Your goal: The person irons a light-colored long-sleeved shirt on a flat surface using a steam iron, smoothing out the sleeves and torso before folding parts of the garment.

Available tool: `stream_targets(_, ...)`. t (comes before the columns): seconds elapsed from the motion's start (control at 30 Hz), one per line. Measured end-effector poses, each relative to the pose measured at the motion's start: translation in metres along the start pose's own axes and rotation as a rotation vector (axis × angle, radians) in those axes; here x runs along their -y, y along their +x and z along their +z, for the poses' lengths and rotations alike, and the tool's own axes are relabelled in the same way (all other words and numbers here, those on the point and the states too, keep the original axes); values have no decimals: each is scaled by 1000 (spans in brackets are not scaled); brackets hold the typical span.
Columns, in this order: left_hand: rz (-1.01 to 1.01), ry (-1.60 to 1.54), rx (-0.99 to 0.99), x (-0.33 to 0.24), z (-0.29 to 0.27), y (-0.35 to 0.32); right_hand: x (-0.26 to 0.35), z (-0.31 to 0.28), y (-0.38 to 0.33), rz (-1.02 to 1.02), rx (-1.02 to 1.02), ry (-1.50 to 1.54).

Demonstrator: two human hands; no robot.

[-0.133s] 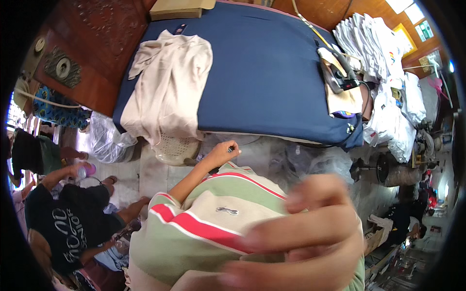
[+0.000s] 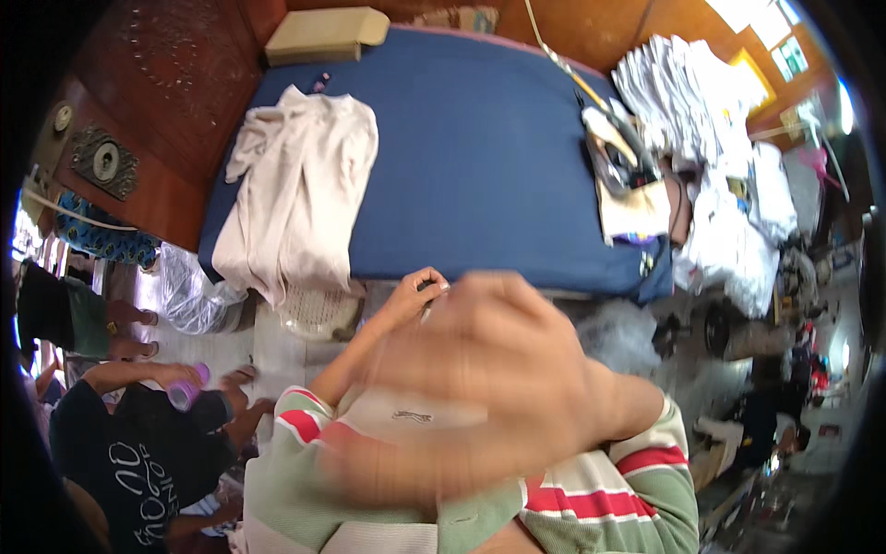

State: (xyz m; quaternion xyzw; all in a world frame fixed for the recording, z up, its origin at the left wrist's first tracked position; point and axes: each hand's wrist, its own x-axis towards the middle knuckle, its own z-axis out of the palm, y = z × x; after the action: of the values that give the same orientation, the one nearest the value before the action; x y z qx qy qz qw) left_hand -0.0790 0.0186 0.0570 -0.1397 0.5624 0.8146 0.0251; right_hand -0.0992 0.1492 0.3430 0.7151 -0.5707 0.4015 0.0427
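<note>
The beige shirt [image 2: 300,189] lies lengthwise near to far, sleeves [image 2: 243,153] farther; whether half-curled left hand [image 2: 413,296] or blurred right hand [image 2: 498,369] grips, I cannot tell.

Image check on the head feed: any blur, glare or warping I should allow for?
Head view: the right hand is heavily motion-blurred, its fingers indistinct; the left hand is clearer; a bright light near the right rim is blown out; fisheye distortion bows the edges of the blue table, and the corners go black.
</note>
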Motion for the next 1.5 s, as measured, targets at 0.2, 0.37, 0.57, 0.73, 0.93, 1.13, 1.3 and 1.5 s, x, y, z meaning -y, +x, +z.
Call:
stream_targets(0.2, 271, -368, -47, -54, 19, 85, -174, 54, -128, 985, -50, 277)
stream_targets(0.37, 299, -313, -196, -50, 20, 160, -209, 88, -148, 1202, -204, 796)
stream_targets(0.57, 327, -131, -226, -66, -16, 211, -286, 127, -142, 1105, -356, 611)
stream_targets(0.73, 331, 102, -49, -79, -58, 244, -322, 143, -112, 1204, -376, 609)
stream_targets(0.93, 585, 1234, -800, -166, -193, 366, -372, 138, -87, 1111, -474, 667)
stream_targets(1.13, 211, 1802, -1136, -211, -292, 439, -409, 122, -70, 1137, -504, 661)
stream_targets(1.3, 191, 1458, -1201, -222, -284, 456, -463, 121, -33, 1156, -404, 641)
stream_targets(1.5, 594, 873, -1389, -214, -301, 474, -530, 136, 30, 1261, -337, 749)
